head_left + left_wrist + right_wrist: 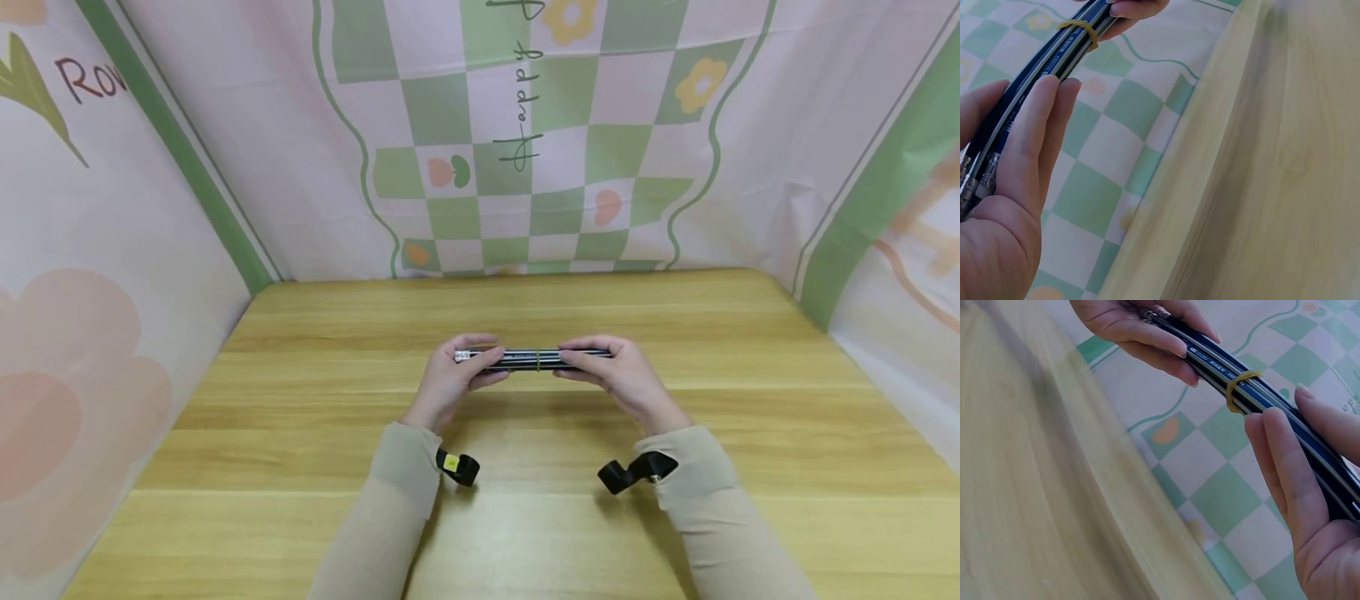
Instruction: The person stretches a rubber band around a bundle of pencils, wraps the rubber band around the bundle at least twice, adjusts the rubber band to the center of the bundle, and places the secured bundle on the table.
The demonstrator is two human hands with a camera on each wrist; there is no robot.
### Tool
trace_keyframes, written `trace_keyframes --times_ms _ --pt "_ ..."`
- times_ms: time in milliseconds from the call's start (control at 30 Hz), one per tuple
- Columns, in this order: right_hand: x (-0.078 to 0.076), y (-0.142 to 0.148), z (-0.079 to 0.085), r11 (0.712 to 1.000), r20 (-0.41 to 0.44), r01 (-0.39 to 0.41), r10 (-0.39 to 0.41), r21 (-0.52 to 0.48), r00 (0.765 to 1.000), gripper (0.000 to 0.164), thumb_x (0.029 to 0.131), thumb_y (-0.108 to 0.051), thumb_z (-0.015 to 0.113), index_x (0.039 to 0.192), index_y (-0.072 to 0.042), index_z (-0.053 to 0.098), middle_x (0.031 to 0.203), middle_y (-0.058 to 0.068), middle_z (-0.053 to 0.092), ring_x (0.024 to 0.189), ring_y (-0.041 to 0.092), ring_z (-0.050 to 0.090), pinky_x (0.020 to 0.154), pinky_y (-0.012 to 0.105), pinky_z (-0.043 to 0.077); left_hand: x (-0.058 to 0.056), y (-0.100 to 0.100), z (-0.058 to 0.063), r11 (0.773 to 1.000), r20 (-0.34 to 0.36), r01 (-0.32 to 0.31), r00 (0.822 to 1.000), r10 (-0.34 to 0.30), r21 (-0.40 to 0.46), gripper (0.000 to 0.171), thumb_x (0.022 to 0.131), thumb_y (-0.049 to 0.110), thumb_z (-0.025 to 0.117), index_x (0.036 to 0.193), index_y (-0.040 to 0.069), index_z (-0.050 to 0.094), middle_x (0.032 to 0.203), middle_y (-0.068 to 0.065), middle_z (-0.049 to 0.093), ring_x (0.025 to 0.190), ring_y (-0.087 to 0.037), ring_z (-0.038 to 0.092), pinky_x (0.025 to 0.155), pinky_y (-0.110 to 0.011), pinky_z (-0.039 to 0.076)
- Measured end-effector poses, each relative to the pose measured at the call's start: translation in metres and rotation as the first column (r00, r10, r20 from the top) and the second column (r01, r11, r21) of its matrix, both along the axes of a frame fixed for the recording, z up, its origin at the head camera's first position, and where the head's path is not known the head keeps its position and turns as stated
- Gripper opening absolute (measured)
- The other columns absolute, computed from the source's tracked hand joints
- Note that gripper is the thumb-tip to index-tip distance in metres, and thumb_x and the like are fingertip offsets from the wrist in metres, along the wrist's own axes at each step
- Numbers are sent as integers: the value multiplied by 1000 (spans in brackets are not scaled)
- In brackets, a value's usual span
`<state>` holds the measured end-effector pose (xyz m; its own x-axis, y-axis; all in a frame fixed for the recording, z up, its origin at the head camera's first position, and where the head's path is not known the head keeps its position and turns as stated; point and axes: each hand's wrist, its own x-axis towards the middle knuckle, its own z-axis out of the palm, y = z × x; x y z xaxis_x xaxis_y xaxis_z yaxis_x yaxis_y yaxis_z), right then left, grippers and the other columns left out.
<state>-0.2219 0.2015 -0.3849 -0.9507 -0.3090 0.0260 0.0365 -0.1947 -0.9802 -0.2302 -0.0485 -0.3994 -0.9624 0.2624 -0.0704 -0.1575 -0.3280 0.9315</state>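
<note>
Both hands hold up a bundle of dark pencils with pale stripes [517, 360] above the table, level and crosswise in the head view. My left hand [446, 382] grips the left end, where the silvery pencil ends [462, 356] stick out by the palm; the left wrist view shows these metal ends [972, 186] too. My right hand [628, 380] pinches the other end between thumb and fingers. Around the bundle's middle, between the two hands, runs a yellowish rubber band [1235, 386]. Printed lettering shows on a pencil in both wrist views. Fingers partly hide both ends.
Below the hands lies a wooden tabletop [517, 517]. A checked green and white cloth [504, 171] hangs behind its far edge, with printed cloth walls at left and right. A black strap [467, 471] hangs at the left wrist, another black strap [617, 477] at the right.
</note>
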Motion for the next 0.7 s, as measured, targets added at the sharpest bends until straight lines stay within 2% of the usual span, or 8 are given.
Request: trace_keyframes --times_ms 200,467,567,700 --pt "0 -2 -4 1000 -9 2 -1 30 1000 12 93 3 63 101 -2 71 99 6 71 87 17 74 86 28 63 1 -1 1 998 16 44 999 -43 -36 31 93 -2 65 121 -14 60 126 -24 58 93 -22 72 90 -31 62" --pt "0 -2 -4 999 4 -9 9 42 1000 11 94 2 64 99 -5 70 101 8 70 88 17 74 86 27 62 1 -4 1 997 31 66 997 -64 -40 31 93 0 65 122 -12 61 130 -28 56 94 -23 72 91 -30 61" --pt "-1 -1 -4 999 11 -20 20 37 1000 13 94 3 63 98 -7 71 101 7 70 88 16 74 87 27 62 1 -7 3 993 17 78 997 -77 -92 33 94 5 67 123 -10 61 123 -27 62 90 -22 74 92 -37 62" --pt "-2 3 -6 998 26 -35 34 42 999 20 93 4 63 97 -13 73 99 3 73 87 13 73 87 24 62 0 -14 6 977 -4 85 996 -88 -197 38 95 13 67 127 -5 59 115 -19 69 79 -18 74 87 -44 63"
